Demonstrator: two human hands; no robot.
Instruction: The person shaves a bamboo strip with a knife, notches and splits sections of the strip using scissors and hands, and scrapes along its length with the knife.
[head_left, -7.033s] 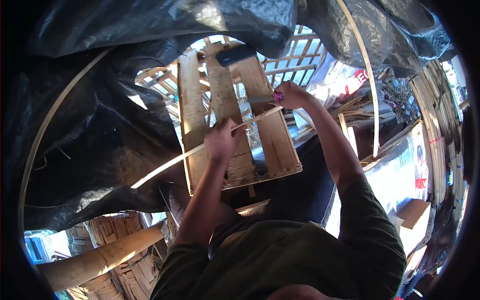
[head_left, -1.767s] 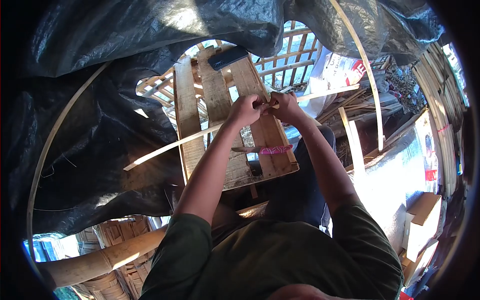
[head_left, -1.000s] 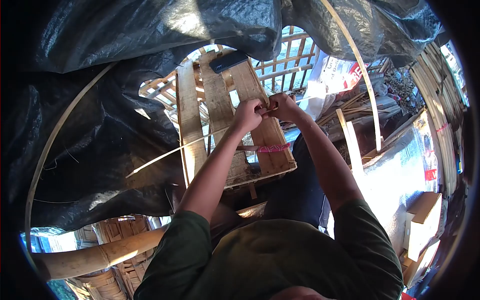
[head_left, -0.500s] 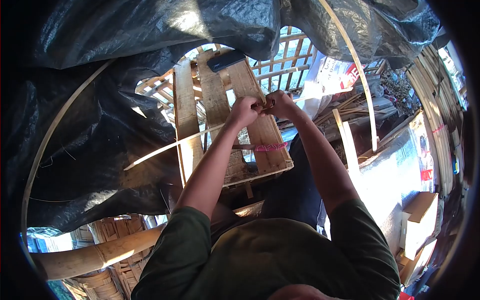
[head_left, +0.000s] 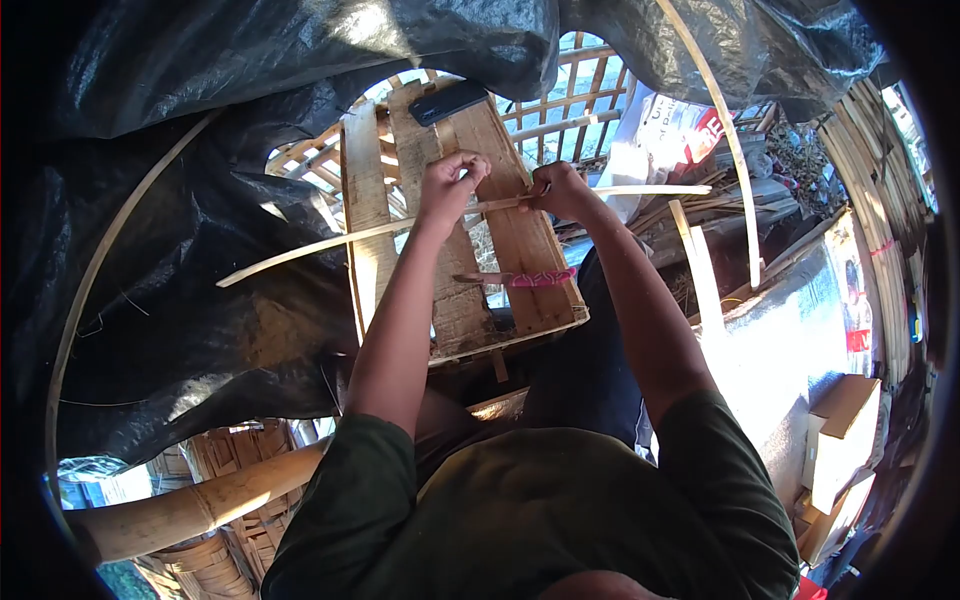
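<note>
A long pale strip (head_left: 330,244) of wood or bamboo lies crosswise above the slatted wooden bench (head_left: 545,300). My right hand (head_left: 560,190) is closed around it, right of its middle. My left hand (head_left: 455,188) is raised above the strip, fingers curled together; the strip passes behind my left wrist, and anything inside the fingers is hidden. A knife with a pink patterned handle (head_left: 540,279) rests on the slats below my hands, its blade pointing left.
A dark phone (head_left: 447,102) lies at the bench's far end. Black plastic sheeting (head_left: 200,280) hangs at left and above. Curved strips (head_left: 725,130) stand at both sides. A thick bamboo pole (head_left: 210,506) is at lower left, cardboard boxes (head_left: 842,445) at lower right.
My left hand has come away from my right hand, moving left and up. The strip's left end has risen slightly. Earlier, both hands were close together on the strip; the knife was put down.
</note>
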